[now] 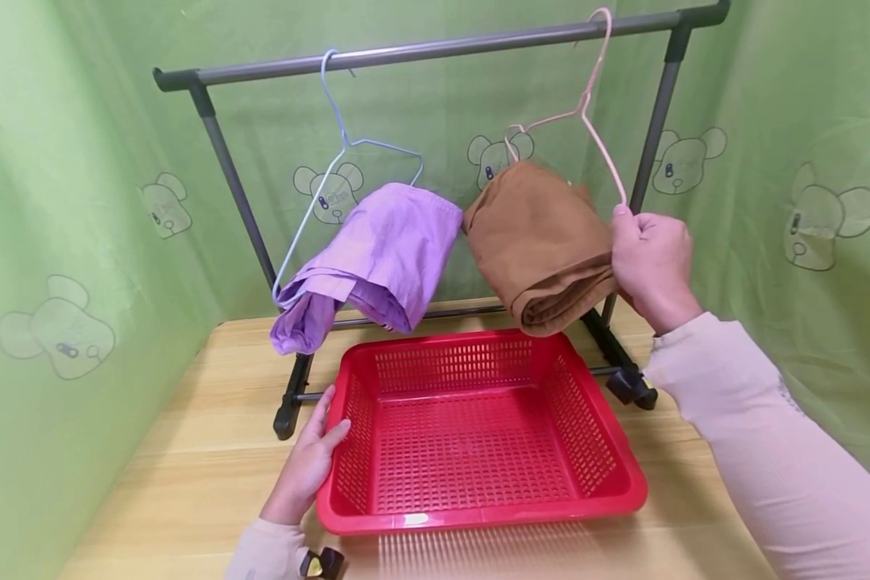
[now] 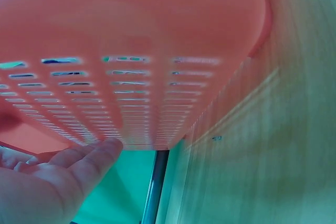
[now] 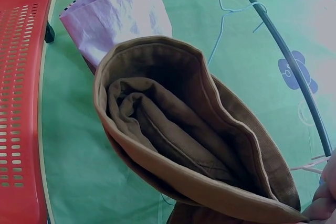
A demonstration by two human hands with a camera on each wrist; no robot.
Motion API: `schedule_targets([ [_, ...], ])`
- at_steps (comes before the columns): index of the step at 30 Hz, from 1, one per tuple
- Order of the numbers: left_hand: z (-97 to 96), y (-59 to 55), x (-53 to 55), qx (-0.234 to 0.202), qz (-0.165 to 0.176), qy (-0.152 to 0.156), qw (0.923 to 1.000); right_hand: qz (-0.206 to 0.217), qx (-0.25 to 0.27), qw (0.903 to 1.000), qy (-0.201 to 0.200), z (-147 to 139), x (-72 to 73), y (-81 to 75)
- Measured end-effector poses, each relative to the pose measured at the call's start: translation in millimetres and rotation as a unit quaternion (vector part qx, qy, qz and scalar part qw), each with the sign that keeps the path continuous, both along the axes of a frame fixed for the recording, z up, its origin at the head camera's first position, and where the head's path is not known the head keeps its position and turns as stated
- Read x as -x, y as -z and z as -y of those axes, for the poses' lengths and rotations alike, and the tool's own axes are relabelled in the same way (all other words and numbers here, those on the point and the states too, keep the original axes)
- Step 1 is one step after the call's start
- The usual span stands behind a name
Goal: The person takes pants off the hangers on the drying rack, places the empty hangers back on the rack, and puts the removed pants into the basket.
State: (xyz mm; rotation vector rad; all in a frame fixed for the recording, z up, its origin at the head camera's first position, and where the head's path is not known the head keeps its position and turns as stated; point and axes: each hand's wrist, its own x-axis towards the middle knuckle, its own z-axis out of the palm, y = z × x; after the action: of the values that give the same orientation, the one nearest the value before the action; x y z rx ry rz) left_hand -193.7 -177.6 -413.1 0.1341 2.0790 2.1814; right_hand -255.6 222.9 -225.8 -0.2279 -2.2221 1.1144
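In the head view my right hand [image 1: 652,254] pinches the lower right corner of a pink wire hanger [image 1: 600,149] together with the edge of a folded brown garment [image 1: 540,242]. That hanger's hook is on the rack's bar. Rolled layers of the brown garment [image 3: 168,124] show end-on in the right wrist view. My left hand [image 1: 308,463] holds the left rim of a red plastic basket [image 1: 478,515], thumb over the rim and fingers along the outer wall. Below the rim, its fingers [image 2: 94,166] touch the slotted wall in the left wrist view.
A folded purple garment [image 1: 391,250] hangs on a blue hanger [image 1: 344,145], left of the brown one. The grey clothes rack [image 1: 435,50] stands behind the basket on a wooden table [image 1: 188,451]. Green curtains [image 1: 65,201] with bear drawings surround it.
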Motion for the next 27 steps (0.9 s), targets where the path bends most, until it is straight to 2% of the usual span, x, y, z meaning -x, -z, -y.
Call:
schedule_targets([
  [4, -0.4, 0.4, 0.3, 0.000, 0.000, 0.000, 1.0000, 0.003, 0.001, 1.0000, -0.002, -1, -2.8, -2.0],
  [9, -1.4, -0.2, 2.0, 0.003, -0.004, 0.000, 1.0000, -0.016, -0.008, 0.9998, 0.009, -3, -3.4, -3.1],
  [27, -3.1, -1.7, 1.4, 0.002, 0.000, 0.000, 1.0000, -0.017, 0.017, 0.9996, 0.013, -9, -11.3, -6.1],
])
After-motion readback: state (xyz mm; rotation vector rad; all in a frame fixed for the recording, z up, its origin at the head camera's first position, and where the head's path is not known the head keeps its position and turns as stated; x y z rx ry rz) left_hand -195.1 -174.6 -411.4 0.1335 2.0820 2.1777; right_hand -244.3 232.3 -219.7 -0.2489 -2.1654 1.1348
